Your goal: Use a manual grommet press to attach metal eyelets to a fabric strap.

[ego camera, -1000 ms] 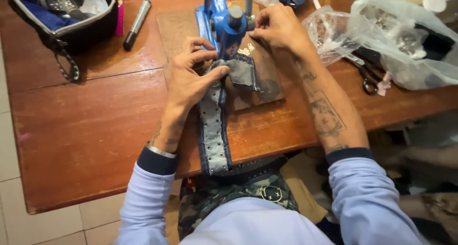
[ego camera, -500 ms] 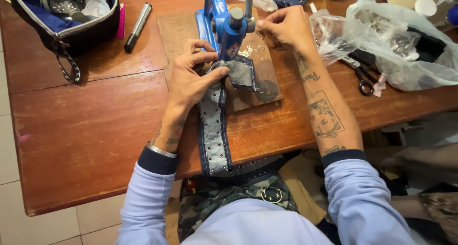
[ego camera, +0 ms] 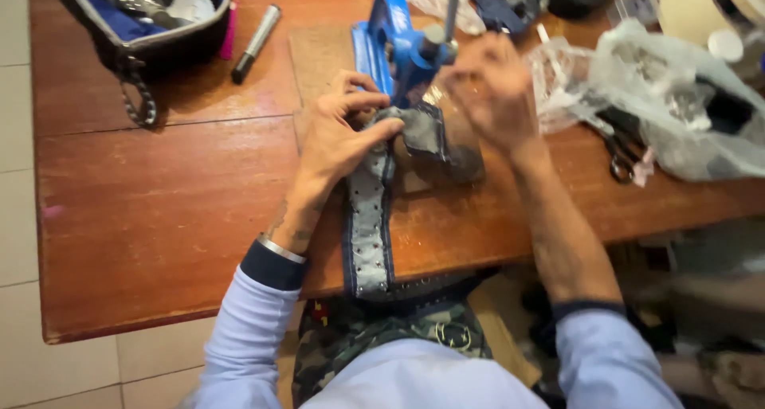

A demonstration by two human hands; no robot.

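Two bare hands work at a blue metal hand press (ego camera: 394, 46) standing on a brown board at the far middle of a red-brown wooden table (ego camera: 159, 226). The left hand (ego camera: 343, 134) is clamped on a grey, blue-edged fabric strap studded with rows of small metal eyelets (ego camera: 368, 218), thumb and fingers pinching its folded far end right under the press head. From there the strap runs toward the near edge of the table and hangs off it. The right hand (ego camera: 490, 86) is blurred just right of the press, fingers bunched together near its upright grey lever; whether it holds the lever or some small part I cannot tell.

Risks, as I judge them: the left fingertips sit very close to the punching point, so a stroke of the lever with them there could pinch them. The hanging length of strap pulls toward the near side, and if the pinch loosens, the fold could creep out of line and the mark would land off the row. The press stands on a loose-looking board, so a hard pull might rock it.

Right of the work lie clear plastic bags (ego camera: 677, 98) and black-handled scissors (ego camera: 617, 154), near enough for a swinging elbow to catch. Far left sit a black open bag (ego camera: 143, 27) and a dark marker pen (ego camera: 255, 43), well apart.
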